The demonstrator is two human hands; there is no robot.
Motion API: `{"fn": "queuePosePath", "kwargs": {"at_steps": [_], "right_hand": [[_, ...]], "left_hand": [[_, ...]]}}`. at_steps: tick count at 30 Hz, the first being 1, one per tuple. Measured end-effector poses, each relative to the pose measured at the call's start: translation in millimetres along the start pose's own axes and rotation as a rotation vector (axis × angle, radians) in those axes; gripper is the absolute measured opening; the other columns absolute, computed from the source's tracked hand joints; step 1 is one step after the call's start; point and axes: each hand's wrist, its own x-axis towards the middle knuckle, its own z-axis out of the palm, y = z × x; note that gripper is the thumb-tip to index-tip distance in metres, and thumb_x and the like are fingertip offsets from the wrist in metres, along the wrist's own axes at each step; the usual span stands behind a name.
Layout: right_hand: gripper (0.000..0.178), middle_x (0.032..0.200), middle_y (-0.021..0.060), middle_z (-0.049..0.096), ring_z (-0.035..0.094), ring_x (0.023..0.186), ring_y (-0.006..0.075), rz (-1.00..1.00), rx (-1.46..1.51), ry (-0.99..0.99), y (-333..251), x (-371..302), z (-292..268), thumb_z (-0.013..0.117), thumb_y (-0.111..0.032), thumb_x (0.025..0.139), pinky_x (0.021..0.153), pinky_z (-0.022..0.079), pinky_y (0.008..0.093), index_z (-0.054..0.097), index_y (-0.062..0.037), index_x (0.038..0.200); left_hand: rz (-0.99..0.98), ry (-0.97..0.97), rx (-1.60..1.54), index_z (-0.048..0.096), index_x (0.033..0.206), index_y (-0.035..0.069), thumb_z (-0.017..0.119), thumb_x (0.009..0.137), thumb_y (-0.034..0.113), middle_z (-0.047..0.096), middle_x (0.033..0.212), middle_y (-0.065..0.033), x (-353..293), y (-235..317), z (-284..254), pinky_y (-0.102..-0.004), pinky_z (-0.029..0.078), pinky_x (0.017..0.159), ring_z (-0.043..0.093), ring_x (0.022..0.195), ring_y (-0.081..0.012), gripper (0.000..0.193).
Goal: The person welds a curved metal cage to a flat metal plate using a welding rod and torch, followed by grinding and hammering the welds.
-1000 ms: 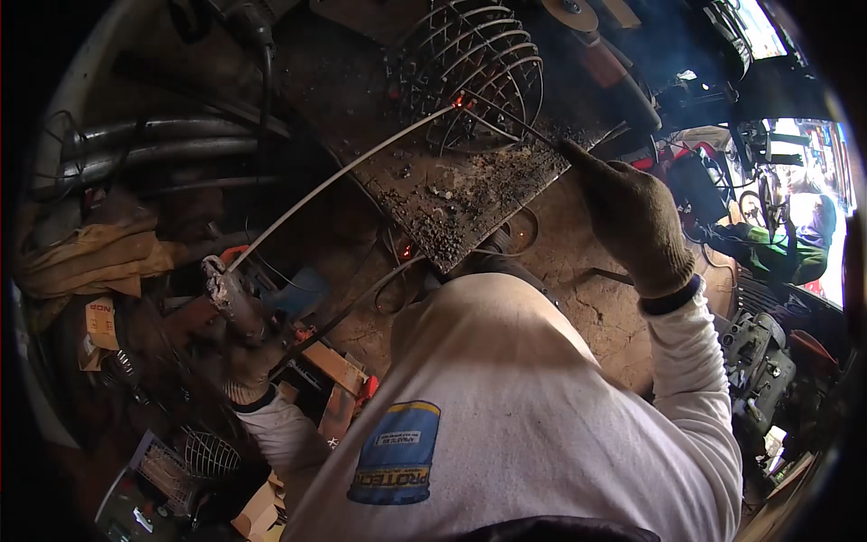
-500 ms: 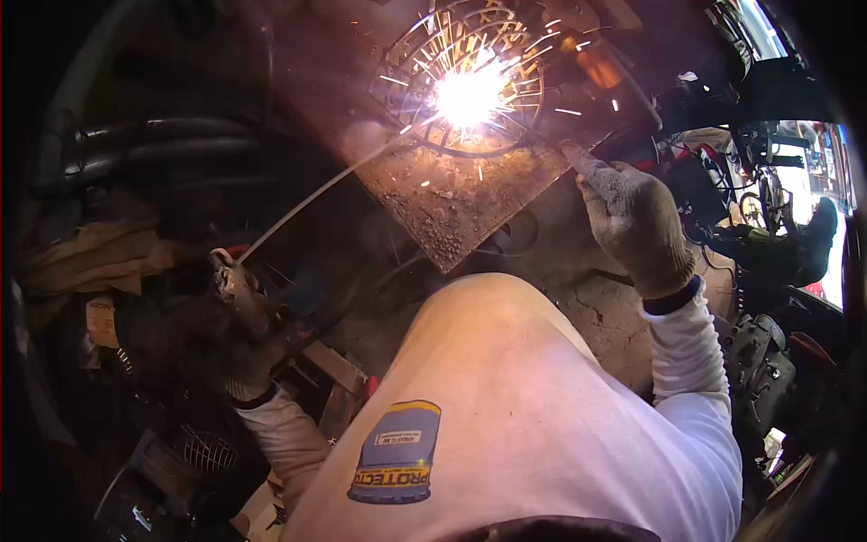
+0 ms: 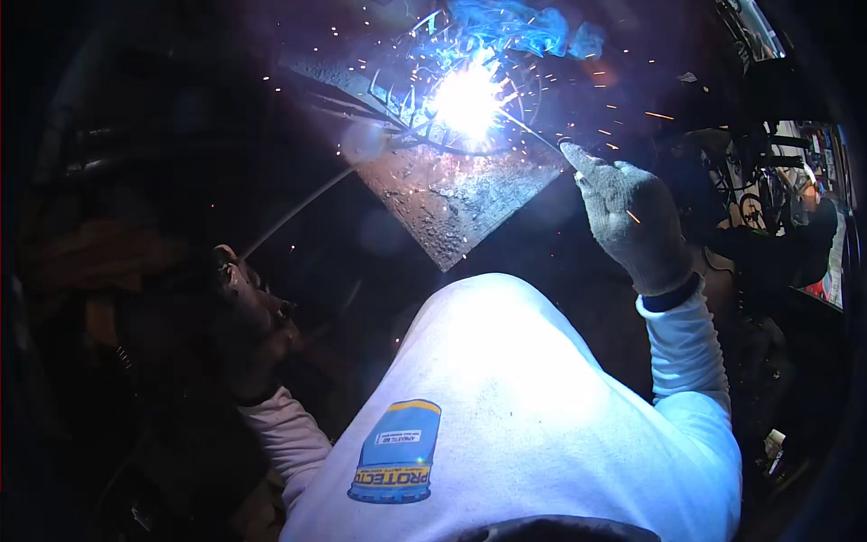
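A welding rod (image 3: pixel 298 210) runs up from the electrode holder (image 3: pixel 242 285) toward a glaring white arc (image 3: pixel 467 101). My left hand (image 3: pixel 257 348), deep in shadow, is closed around that holder. My right hand (image 3: pixel 637 221), in a pale knitted glove, pinches a thin metal rod (image 3: pixel 533 133) whose far end disappears into the glare. Under the arc, a round metal frame of curved bars (image 3: pixel 433 143) rests on a rough, pitted metal plate (image 3: pixel 452 203). The glare hides where the rods meet the frame.
Bluish smoke (image 3: pixel 524 32) drifts above the arc, and sparks fly around it. My white shirt (image 3: pixel 506 379) fills the lower middle, close to the plate's near corner. Dim clutter lies at both sides, with a bicycle wheel (image 3: pixel 751 210) at the right.
The surroundings have darkened and the light has turned bluer, with smoke now above the arc. The thin rod at my right hand now shows clearly. Both hands have hardly moved.
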Motion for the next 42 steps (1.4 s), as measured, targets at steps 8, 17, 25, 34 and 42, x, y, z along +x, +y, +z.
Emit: {"fn": "queuePosePath", "kwargs": {"at_steps": [8,17,25,34,42], "right_hand": [[0.037,0.097,0.0056,0.068,0.064,0.079,0.0146,0.460,0.693,-0.125,29.4,-37.6,3.7,0.063,-0.015,0.095,0.066,0.051,0.0300,0.063,-0.0044,0.131],[0.042,0.080,0.0099,0.068,0.068,0.069,0.0281,0.197,0.097,-0.138,4.5,-1.5,-3.5,0.060,-0.010,0.093,0.059,0.054,0.0393,0.065,-0.0200,0.134],[0.047,0.081,0.0116,0.070,0.071,0.072,0.0287,0.205,-0.055,-0.231,1.0,1.3,-5.4,0.059,-0.009,0.092,0.060,0.056,0.0407,0.060,-0.0204,0.137],[0.053,0.088,0.0145,0.071,0.070,0.076,0.0327,0.217,-0.023,-0.259,1.8,0.8,-6.4,0.056,-0.002,0.089,0.066,0.057,0.0403,0.060,-0.0189,0.139],[0.042,0.083,0.0165,0.068,0.066,0.073,0.0347,0.187,0.023,-0.192,1.1,0.7,-7.3,0.061,-0.003,0.089,0.064,0.054,0.0402,0.065,-0.0079,0.130]], "left_hand": [[0.054,-0.251,-0.833,0.042,0.143,0.009,0.063,0.093,0.020,0.049,0.133,-0.0104,7.4,-14.7,-23.8,-0.0436,0.043,0.092,0.053,0.115,-0.0242,0.055],[-0.153,-0.598,-1.259,0.033,0.154,0.012,0.046,0.105,0.041,0.036,0.157,-0.0116,19.7,-20.1,-10.3,-0.0571,0.026,0.116,0.040,0.139,-0.0293,0.058],[-0.170,-0.205,-0.674,0.061,0.124,0.009,0.073,0.092,0.026,0.063,0.122,-0.0080,11.2,-33.9,-31.5,-0.0443,0.054,0.090,0.063,0.111,-0.0234,0.038],[0.156,-0.002,0.714,0.064,0.115,0.004,0.087,0.073,0.015,0.065,0.101,-0.0094,6.2,-65.4,-72.8,-0.0352,0.056,0.076,0.067,0.090,-0.0238,0.048],[-0.191,-0.083,0.182,0.060,0.108,0.000,0.075,0.072,0.005,0.065,0.089,-0.0068,7.0,-17.6,-15.6,-0.0329,0.052,0.069,0.064,0.078,-0.0179,0.039]]}}
